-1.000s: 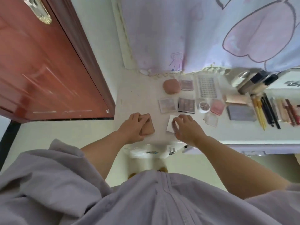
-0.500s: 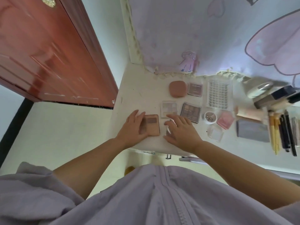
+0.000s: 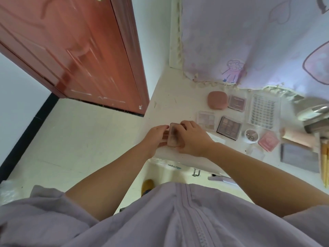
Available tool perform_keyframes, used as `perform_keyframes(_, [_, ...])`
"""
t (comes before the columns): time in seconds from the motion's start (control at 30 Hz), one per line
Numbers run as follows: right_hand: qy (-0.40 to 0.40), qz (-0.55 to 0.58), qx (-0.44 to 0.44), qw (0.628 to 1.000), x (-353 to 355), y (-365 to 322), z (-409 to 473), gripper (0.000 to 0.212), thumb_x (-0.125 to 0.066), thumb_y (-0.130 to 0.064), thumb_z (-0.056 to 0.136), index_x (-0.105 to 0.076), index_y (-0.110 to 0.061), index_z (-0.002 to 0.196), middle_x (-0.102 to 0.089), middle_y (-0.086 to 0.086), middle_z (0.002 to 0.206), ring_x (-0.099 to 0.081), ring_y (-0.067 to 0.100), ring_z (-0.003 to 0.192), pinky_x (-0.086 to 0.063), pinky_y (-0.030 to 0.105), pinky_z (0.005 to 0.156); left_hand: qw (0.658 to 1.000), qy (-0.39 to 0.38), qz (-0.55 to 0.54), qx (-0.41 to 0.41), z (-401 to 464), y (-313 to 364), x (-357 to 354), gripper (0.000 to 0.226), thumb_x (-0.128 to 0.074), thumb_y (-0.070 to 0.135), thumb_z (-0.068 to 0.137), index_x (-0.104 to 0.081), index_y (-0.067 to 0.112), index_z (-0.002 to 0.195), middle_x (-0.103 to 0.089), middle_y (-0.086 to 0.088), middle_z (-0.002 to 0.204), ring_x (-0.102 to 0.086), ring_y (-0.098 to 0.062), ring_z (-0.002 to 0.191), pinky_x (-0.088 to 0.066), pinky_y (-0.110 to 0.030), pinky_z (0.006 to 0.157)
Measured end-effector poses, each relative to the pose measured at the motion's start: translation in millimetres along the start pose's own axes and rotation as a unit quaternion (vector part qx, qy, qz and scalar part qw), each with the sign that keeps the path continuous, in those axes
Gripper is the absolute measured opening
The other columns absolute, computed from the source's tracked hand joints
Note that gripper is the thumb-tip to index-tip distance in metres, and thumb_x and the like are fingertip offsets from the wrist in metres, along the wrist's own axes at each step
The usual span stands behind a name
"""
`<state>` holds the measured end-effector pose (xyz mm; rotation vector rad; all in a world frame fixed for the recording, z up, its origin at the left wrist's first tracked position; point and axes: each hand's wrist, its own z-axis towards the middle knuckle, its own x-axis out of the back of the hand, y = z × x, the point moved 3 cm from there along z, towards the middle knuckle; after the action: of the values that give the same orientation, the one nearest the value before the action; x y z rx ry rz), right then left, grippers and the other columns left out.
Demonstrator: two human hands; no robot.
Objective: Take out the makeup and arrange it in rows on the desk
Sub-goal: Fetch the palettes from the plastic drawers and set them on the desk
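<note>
A small brown compact [image 3: 173,135] is tipped up on its edge at the front left of the white desk [image 3: 170,107]. My left hand [image 3: 156,138] holds its left side and my right hand [image 3: 193,139] grips its right side. Makeup lies in rows to the right: a pink rounded case [image 3: 217,100], a pale eyeshadow palette [image 3: 205,120], a dark palette [image 3: 229,128], a small mauve palette [image 3: 237,102], a lash tray [image 3: 263,111], a round pot [image 3: 251,136] and a pink square compact [image 3: 268,141]. A white card [image 3: 216,139] lies by my right wrist.
A grey flat case [image 3: 299,157], a pink tube [image 3: 299,138] and yellow pencils [image 3: 325,164] lie at the right edge. A lilac curtain [image 3: 249,41] hangs behind the desk. A red door [image 3: 80,50] stands to the left. An open drawer [image 3: 169,168] sits under the desk front.
My right hand has left the white card and joined my left hand on the brown compact, which now stands tilted on its edge instead of flat. The camera view swung left.
</note>
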<state>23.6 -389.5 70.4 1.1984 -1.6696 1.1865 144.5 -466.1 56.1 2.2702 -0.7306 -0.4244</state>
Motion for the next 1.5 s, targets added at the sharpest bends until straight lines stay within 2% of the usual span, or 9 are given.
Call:
perform_keyframes(0.2, [0.137,0.088,-0.008,0.987,51,-8,-14,0.08,-0.067,-0.045,0.077,-0.03,-0.023,0.144,-0.038,0.005,0.14,-0.033,0.024,0.128,-0.032,0.03,0.102,0.967,-0.202,-0.139,0.063,-14,30,-23,0.062,-0.024,0.064,0.092,-0.059,0.023,0.123,-0.067,-0.005,0.115,-0.065,-0.02,0.099,-0.053,-0.041,0.086])
perform_keyframes(0.3, [0.155,0.099,-0.021,0.983,66,4,-25,0.077,-0.066,-0.043,0.081,-0.031,-0.02,0.145,-0.037,0.006,0.143,-0.033,0.024,0.13,-0.029,0.03,0.104,0.957,-0.223,-0.17,0.077,-15,46,-43,0.063,-0.023,0.065,0.093,-0.061,0.022,0.118,-0.069,-0.006,0.111,-0.068,-0.021,0.095,-0.054,-0.04,0.078])
perform_keyframes(0.53, [0.153,0.055,-0.003,0.987,84,31,-39,0.073,-0.064,-0.049,0.082,-0.035,-0.021,0.143,-0.042,0.001,0.142,-0.039,0.022,0.127,-0.034,0.031,0.1,0.953,-0.244,-0.163,0.075,-9,56,-70,0.067,-0.021,0.064,0.093,-0.062,0.018,0.118,-0.065,-0.013,0.118,-0.063,-0.029,0.105,-0.045,-0.05,0.096])
perform_keyframes(0.63, [0.147,0.151,-0.013,0.977,97,36,-44,0.059,-0.066,-0.038,0.083,-0.043,-0.023,0.136,-0.053,-0.006,0.127,-0.045,0.011,0.112,-0.034,0.023,0.086,0.951,-0.251,-0.163,0.073,-7,56,-71,0.066,-0.025,0.063,0.093,-0.061,0.015,0.121,-0.061,-0.015,0.122,-0.057,-0.033,0.107,-0.042,-0.052,0.099])
perform_keyframes(0.77, [0.079,0.274,-0.034,0.958,107,46,-37,0.039,-0.058,-0.043,0.088,-0.052,-0.031,0.125,-0.061,-0.012,0.116,-0.056,0.004,0.105,-0.045,0.024,0.09,0.94,-0.269,-0.177,0.108,-5,54,-66,0.069,-0.032,0.065,0.091,-0.054,0.012,0.129,-0.059,-0.019,0.116,-0.059,-0.036,0.101,-0.045,-0.051,0.095])
perform_keyframes(0.83, [0.081,0.387,-0.078,0.915,112,57,-31,0.031,-0.05,-0.041,0.094,-0.06,-0.024,0.118,-0.067,-0.006,0.112,-0.064,0.009,0.1,-0.051,0.025,0.087,0.937,-0.276,-0.176,0.122,-4,50,-64,0.073,-0.031,0.067,0.09,-0.056,0.009,0.127,-0.06,-0.022,0.114,-0.061,-0.037,0.098,-0.048,-0.049,0.091])
perform_keyframes(0.97, [0.091,0.594,-0.131,0.789,107,76,-17,0.021,-0.051,-0.021,0.096,-0.064,-0.011,0.108,-0.071,0.014,0.103,-0.07,0.022,0.092,-0.057,0.031,0.082,0.931,-0.273,-0.203,0.13,0,52,-58,0.077,-0.029,0.067,0.089,-0.058,0.006,0.124,-0.062,-0.025,0.114,-0.063,-0.037,0.096,-0.051,-0.047,0.088])
perform_keyframes(1.27, [0.133,0.505,-0.206,0.828,90,83,66,0.009,-0.054,-0.014,0.094,-0.063,-0.015,0.094,-0.07,-0.007,0.082,-0.064,0.005,0.072,-0.047,0.015,0.057,0.969,-0.139,-0.193,0.073,59,82,-10,0.04,-0.039,0.036,0.1,-0.058,0.009,0.123,-0.064,-0.012,0.117,-0.063,-0.027,0.099,-0.054,-0.043,0.084])
perform_keyframes(1.5, [0.135,0.484,-0.259,0.825,89,94,152,0.018,-0.051,-0.009,0.095,-0.057,-0.02,0.082,-0.07,0.006,0.092,-0.064,0.014,0.081,-0.047,0.022,0.058,0.999,-0.034,0.02,-0.006,119,133,35,0.026,-0.046,0.013,0.094,-0.066,0.011,0.111,-0.068,-0.003,0.091,-0.062,-0.014,0.084,-0.052,-0.025,0.082])
